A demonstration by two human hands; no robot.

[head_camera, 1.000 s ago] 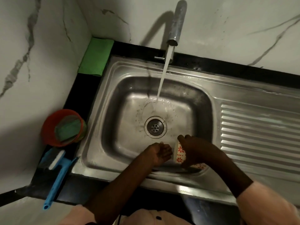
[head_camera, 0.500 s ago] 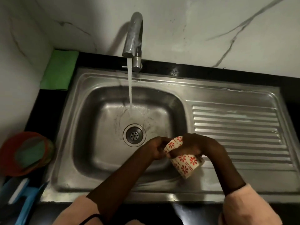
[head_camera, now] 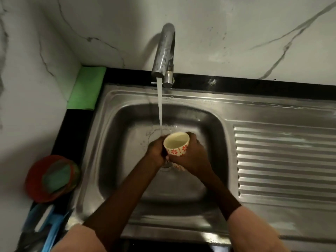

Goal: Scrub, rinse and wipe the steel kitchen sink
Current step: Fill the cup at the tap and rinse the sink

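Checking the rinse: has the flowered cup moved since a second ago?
Yes. The flowered cup, then at the basin's near wall, is now over the drain, just short of the tap's stream.

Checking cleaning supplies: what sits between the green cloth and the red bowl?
Head view: only bare black counter separates the green cloth from the red bowl.

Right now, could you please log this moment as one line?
tap: running | cup: upright, held over sink, beside stream | left hand: on cup | right hand: gripping cup
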